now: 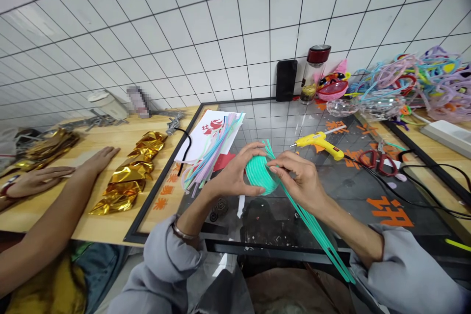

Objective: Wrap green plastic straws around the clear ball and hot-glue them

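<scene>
My left hand (235, 174) wraps its fingers round a teal coil (260, 177) wound from pipe cleaners, holding it above the glass table top (279, 127). My right hand (300, 179) pinches the teal pipe cleaner strands (316, 230) where they meet the coil. Those strands run down past my right wrist toward my lap. Short teal ends stick up above the coil.
A bundle of pastel pipe cleaners (211, 154) lies on white paper to the left. A yellow glue gun (320, 144) and red scissors (379, 162) lie right. Another person's hands (55, 171) rest by gold foil bows (132, 171). Phone (286, 80), jar and pipe-cleaner pile stand behind.
</scene>
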{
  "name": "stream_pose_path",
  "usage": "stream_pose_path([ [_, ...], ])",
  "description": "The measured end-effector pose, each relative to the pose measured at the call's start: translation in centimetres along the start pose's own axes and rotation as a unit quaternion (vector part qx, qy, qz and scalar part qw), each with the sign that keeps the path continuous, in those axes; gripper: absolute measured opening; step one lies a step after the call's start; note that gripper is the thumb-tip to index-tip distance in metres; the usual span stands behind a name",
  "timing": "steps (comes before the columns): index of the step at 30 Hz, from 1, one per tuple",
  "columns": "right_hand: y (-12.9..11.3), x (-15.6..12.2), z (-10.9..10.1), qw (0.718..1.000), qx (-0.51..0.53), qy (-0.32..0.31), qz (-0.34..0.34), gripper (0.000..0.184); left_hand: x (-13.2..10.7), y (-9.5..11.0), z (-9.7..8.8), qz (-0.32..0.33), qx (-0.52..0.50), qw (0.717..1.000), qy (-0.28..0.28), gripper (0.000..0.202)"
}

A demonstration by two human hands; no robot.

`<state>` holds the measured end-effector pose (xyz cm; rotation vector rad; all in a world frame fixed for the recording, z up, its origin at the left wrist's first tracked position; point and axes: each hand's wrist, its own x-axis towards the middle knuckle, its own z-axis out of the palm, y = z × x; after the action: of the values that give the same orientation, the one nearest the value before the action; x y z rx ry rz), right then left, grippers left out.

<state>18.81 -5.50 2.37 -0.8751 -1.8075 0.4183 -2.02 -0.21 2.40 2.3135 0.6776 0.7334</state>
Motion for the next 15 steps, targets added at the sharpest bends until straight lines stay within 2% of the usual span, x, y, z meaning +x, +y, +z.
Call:
stream_pose_path([
  [6, 0.04, 0.08, 0.03, 1.000, 0.001, 0.001, -0.005, 0.016, -0.05, -0.06, -0.02, 0.030, -0.001, 1.000, 0.004, 0.072],
  [15, 0.14, 0.08, 0.03, 1.000, -0.004, 0.004, -0.004, 0.015, -0.25, -0.22, 0.24, 0.023, -0.020, 0.999, 0.020, 0.076],
])
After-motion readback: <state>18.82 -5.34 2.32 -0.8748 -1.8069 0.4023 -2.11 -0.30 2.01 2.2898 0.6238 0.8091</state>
